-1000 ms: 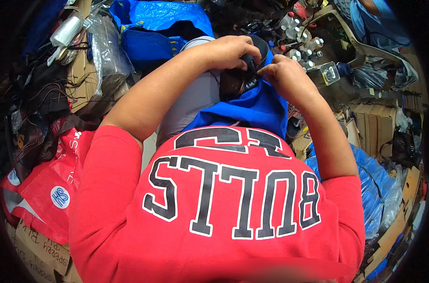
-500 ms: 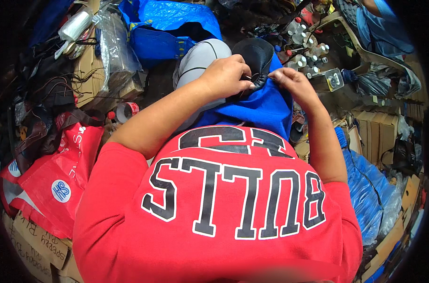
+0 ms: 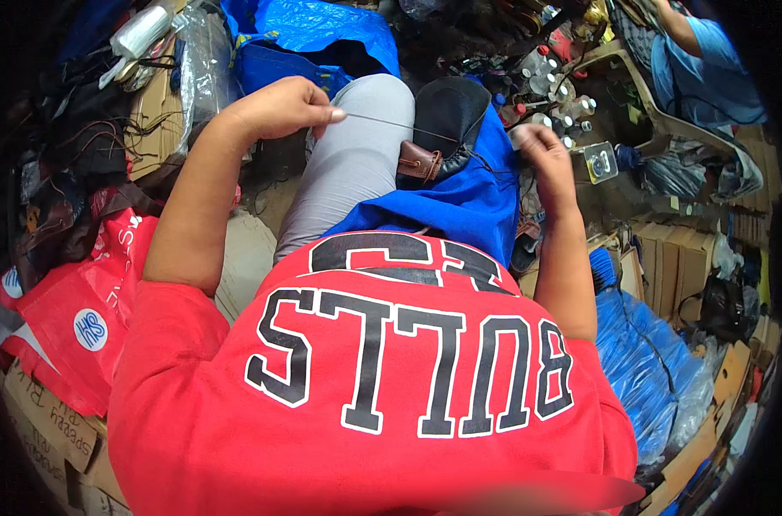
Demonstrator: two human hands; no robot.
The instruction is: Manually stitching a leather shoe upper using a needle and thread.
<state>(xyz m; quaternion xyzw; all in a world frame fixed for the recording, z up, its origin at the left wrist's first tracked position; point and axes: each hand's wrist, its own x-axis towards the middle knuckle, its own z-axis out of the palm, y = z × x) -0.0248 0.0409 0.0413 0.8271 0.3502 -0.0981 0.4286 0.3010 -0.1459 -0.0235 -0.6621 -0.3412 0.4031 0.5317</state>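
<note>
One black shoe (image 3: pixel 447 116) with a brown leather patch rests on the person's knees over one blue cloth (image 3: pixel 460 202). The left hand (image 3: pixel 279 107) pinches one taut thread (image 3: pixel 382 122) running to the shoe. The right hand (image 3: pixel 541 146), fingers curled, seems to grip the thread's other end.

Matt black leather shoe (image 3: pixel 447 116) with a smooth brown leather tab, thin taut thread (image 3: pixel 382 123), possibly waxed, soft blue cloth (image 3: pixel 460 202), glossy red plastic bag (image 3: pixel 73 292)

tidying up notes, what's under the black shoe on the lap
A blue cloth lies under the black shoe, spread over the right thigh. Whatever lies beneath the cloth is covered.
</note>
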